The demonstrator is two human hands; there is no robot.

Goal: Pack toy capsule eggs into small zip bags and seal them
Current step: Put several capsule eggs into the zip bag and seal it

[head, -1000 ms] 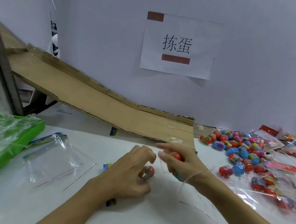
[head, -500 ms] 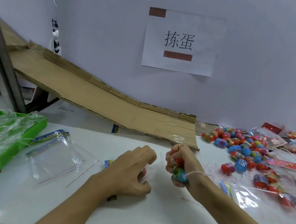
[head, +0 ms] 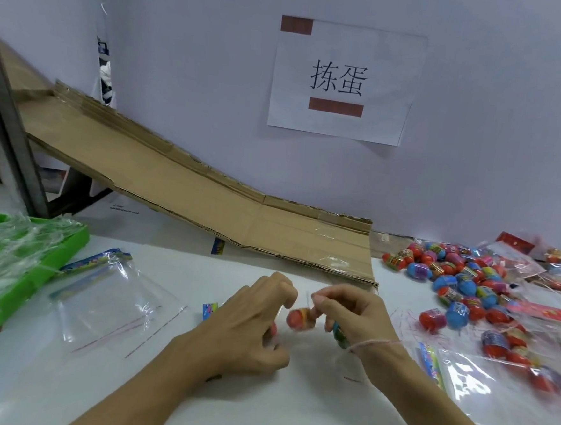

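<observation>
**Eggs in both hands, bag mouth barely visible**

Nearest me, at six o'clock, my two forearms come together over the white table [head: 291, 412]. My left hand [head: 248, 323] has its fingers curled over a red egg [head: 272, 328] tucked against the palm; only a sliver of it shows. My right hand [head: 353, 317] pinches something thin at its fingertips, probably the clear film of a zip bag, though I cannot make the bag out, and a blue egg [head: 340, 334] sits clamped under its palm. Between the hands lies a red capsule egg [head: 300, 318], blurred; I cannot tell which hand bears it.

I think the risk is here: with each hand already full, a slipped pinch would drop the egg and send it rolling off across the smooth table.

At nine o'clock lies an empty zip bag [head: 106, 303], beyond it a green tray [head: 71, 247] of film. At three o'clock, the loose egg pile [head: 460, 278] and filled bags [head: 509, 381]. Farther back, at twelve, a cardboard ramp [head: 206, 204] slopes down below a paper sign [head: 343, 80].
</observation>
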